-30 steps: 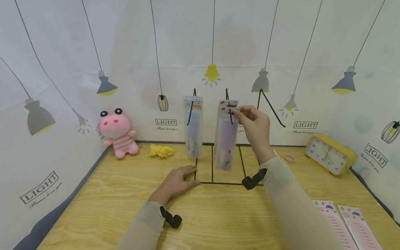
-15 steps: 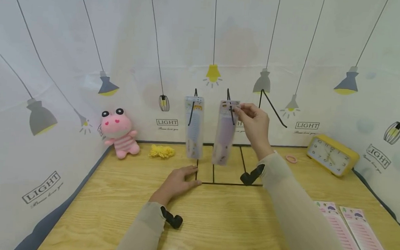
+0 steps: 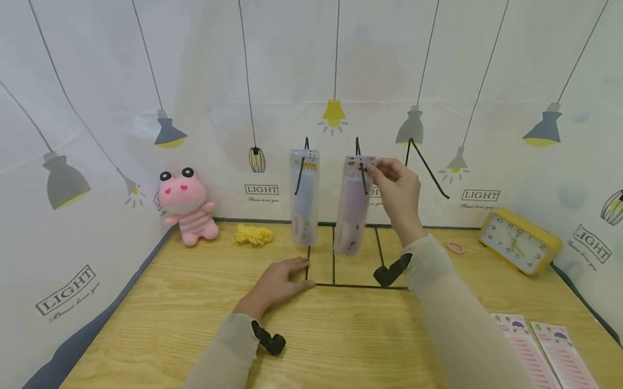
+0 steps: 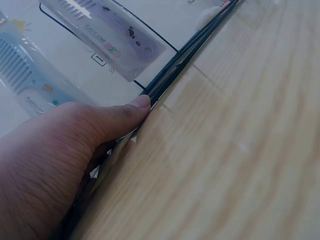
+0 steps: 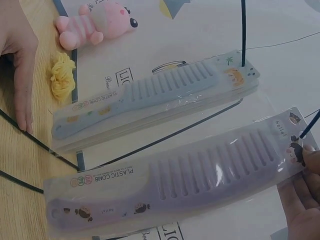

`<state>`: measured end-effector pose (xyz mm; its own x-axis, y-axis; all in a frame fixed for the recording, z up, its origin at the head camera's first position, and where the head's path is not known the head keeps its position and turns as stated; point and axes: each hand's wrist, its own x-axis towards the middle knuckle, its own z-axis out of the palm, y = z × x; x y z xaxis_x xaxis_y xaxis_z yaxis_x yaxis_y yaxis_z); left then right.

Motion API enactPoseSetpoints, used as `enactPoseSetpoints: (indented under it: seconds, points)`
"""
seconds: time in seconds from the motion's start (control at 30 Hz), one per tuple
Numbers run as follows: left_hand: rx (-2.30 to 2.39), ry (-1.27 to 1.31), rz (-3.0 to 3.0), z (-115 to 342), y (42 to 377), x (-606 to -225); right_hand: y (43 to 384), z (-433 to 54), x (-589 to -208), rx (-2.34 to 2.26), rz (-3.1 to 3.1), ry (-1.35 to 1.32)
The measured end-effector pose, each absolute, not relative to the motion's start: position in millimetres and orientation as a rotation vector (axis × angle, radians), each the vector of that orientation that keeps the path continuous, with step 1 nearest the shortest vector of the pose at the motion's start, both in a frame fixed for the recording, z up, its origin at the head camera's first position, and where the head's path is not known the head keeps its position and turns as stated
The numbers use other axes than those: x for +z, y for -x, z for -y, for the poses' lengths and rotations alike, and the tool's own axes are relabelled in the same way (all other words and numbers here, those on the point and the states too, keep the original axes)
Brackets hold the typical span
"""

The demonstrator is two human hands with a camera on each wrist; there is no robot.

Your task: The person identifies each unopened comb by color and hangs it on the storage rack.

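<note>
My right hand [image 3: 398,190] pinches the top right edge of a purple comb in a clear sleeve [image 3: 354,205], which hangs on the middle prong of a black wire rack [image 3: 349,286]. In the right wrist view the comb [image 5: 215,172] shows its teeth and printed header, with my thumb and fingers at the header's edge. Left of it, blue packaged combs [image 3: 304,203] hang on another prong, several sleeves deep. My left hand [image 3: 275,283] rests at the rack's left base corner, fingers fairly straight; in the left wrist view its thumb [image 4: 125,117] lies against the black wire.
A third prong [image 3: 429,168] at the right carries nothing. Two pink comb packs [image 3: 572,367] lie at the front right. A yellow clock [image 3: 520,241] and a pink ring [image 3: 455,247] stand right of the rack; yellow yarn [image 3: 253,234] and a pink plush toy [image 3: 186,205] sit left.
The purple comb pack has slid back along the prong, its lower end rising and coming into line with the pack behind. My right hand followed slightly; my left hand stayed put.
</note>
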<state>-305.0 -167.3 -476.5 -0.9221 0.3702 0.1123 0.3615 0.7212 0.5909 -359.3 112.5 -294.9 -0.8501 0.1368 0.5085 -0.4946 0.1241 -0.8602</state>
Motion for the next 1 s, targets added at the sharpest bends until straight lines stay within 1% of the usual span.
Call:
enactPoseSetpoints:
  seconds: [0.63,0.83,1.0]
  points:
    - [0.979,-0.610,-2.913,166.4,305.7,-478.1,353.2,-131.0,-310.1,1.805,1.914,-0.346]
    - [0.981,-0.622,-2.915,165.7,305.9,-478.4,342.4,-148.2,-321.7,1.792,2.004,-0.267]
    - [0.979,-0.621,-2.917,166.4,306.0,-477.7,335.2,-166.5,-329.8,1.734,2.104,-0.281]
